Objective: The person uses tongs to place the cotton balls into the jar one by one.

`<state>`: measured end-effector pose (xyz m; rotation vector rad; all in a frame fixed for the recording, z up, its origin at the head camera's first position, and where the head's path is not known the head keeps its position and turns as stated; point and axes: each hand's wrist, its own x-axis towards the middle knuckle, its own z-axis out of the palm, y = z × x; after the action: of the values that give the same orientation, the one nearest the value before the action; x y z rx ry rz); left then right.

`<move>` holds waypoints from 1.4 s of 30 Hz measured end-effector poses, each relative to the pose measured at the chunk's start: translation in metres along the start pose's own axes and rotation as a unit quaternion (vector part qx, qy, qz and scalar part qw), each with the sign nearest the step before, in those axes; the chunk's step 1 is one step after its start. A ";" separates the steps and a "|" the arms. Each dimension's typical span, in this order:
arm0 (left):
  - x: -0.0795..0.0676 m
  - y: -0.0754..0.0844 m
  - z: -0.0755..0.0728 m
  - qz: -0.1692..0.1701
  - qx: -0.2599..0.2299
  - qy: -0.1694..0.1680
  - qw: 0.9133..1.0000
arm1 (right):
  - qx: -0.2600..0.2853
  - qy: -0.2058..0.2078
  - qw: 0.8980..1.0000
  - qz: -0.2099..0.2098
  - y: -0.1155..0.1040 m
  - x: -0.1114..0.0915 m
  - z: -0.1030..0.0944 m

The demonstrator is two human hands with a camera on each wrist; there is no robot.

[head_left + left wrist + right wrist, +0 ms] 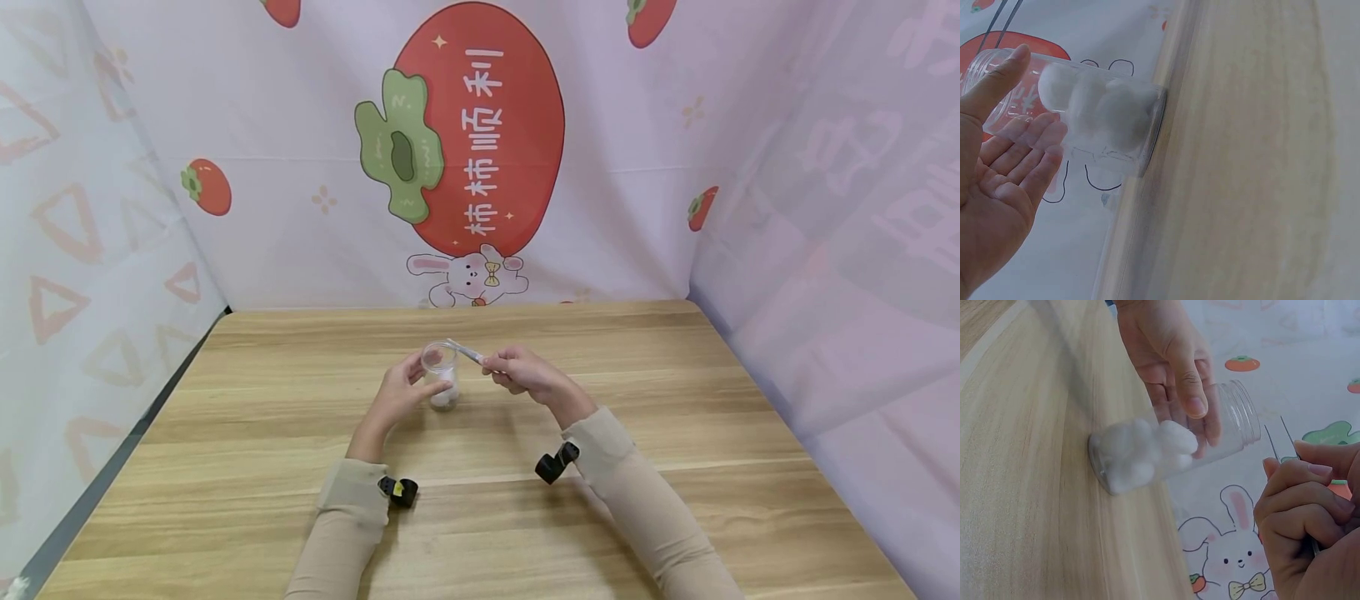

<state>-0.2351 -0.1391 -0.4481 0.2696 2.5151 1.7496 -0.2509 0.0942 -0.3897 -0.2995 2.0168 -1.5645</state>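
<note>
A clear plastic jar [444,398] stands upright on the wooden table, its threaded mouth uncovered. Several white cotton balls [1122,115] fill its lower part, as the left wrist view shows. My left hand [401,390] holds the jar around its upper half, thumb on the near side and fingers on the other. From the right, my right hand [525,372] grips a pair of metal tweezers [467,351] in curled fingers. Their two thin prongs [1289,432] are spread apart beside the jar's mouth in the right wrist view, with nothing between them.
Around the jar stretches the wood-grain table [262,433]. A printed cloth [615,150] with persimmons and a rabbit hangs behind its far edge, and further cloths hang at both sides. Small black cameras [553,465] are strapped to both sleeves.
</note>
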 end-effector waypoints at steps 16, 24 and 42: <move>0.001 -0.002 0.000 0.000 -0.005 0.004 1.000 | 0.053 0.016 0.998 -0.012 0.010 -0.014 -0.008; 0.001 -0.003 0.001 -0.007 -0.016 0.004 1.000 | 0.072 0.022 0.997 -0.020 0.020 -0.020 -0.014; 0.002 -0.005 0.000 0.003 -0.008 0.001 1.000 | 0.095 0.037 0.995 -0.016 0.048 -0.026 -0.026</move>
<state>-0.2372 -0.1402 -0.4531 0.2759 2.5041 1.7716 -0.2358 0.1425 -0.4233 -0.2043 1.9082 -1.7968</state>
